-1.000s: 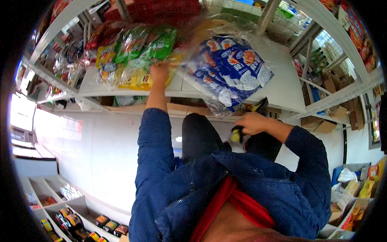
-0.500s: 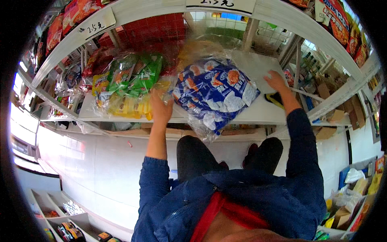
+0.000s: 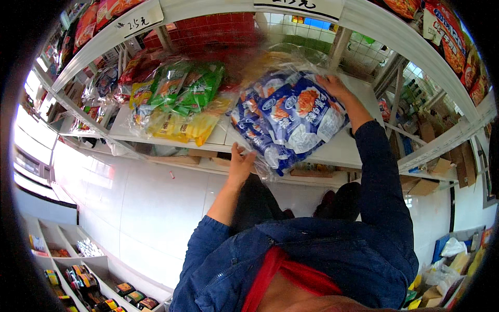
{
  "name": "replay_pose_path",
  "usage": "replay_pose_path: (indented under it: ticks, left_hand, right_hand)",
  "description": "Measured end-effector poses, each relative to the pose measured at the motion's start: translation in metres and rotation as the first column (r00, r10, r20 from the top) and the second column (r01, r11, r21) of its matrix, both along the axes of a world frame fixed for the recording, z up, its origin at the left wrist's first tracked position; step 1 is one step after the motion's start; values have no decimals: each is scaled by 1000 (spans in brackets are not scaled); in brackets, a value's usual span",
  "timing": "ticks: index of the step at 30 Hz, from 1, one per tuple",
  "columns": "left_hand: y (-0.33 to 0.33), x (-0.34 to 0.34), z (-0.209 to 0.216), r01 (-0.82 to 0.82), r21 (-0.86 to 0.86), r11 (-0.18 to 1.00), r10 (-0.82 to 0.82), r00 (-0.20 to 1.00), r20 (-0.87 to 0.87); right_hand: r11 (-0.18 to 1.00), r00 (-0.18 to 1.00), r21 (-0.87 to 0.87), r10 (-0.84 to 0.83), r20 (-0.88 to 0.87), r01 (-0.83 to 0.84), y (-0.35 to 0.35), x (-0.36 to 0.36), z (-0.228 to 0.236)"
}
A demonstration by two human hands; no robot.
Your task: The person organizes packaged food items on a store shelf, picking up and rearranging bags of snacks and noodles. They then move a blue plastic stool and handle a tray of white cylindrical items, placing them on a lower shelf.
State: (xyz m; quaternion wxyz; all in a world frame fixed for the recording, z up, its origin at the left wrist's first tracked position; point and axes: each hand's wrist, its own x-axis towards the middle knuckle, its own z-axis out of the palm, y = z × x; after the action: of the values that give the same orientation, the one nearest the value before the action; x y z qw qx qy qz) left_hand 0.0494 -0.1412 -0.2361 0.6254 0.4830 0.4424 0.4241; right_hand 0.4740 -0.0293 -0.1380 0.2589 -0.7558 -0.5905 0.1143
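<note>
A big clear plastic bag full of blue and white snack packets (image 3: 288, 122) lies half on the white shelf board (image 3: 343, 151), its lower corner hanging over the front edge. My left hand (image 3: 241, 164) grips that lower left corner from below. My right hand (image 3: 335, 88) presses on the bag's upper right side, fingers spread over the plastic. Both arms wear dark blue denim sleeves.
Beside the bag on the left lie clear bags of green and yellow snack packets (image 3: 182, 101). A red wire basket (image 3: 208, 34) stands behind them. Another white shelf (image 3: 249, 10) runs above. Low shelves with small goods (image 3: 78, 270) sit at lower left; cardboard boxes (image 3: 442, 166) at right.
My left hand has dropped from the bag's left side to its lower corner. My right hand has gone from beside the bag onto its upper right side. The bag sits further onto the shelf.
</note>
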Motion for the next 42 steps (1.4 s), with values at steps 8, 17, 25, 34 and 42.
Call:
replay_pose_path:
  ticks: [8,17,25,34,42]
  left_hand:
    - [-9,57,27,172,27,985,-173,942,286]
    - [15,35,53,419,-202,885,-208,745,634]
    - [-40,-56,45,699,-154,698,-221,416,882]
    - [-35,-108,43,667,-274,693,-103,467,878]
    - [-23,-119,64,636,-318,703,-691,717,-95]
  right_hand:
    - [735,854,546,87,513,-403,-14,-81,176]
    - [891,600,115,196,776,-439,-129,-199,176]
    - [731,648,-96,651,396,-676,-235,-245,102]
    - [948,894,48,-279,-350,315,-277,-146,-25]
    - [858,-224,-412,-486,-845,-306,-352,-172,-52]
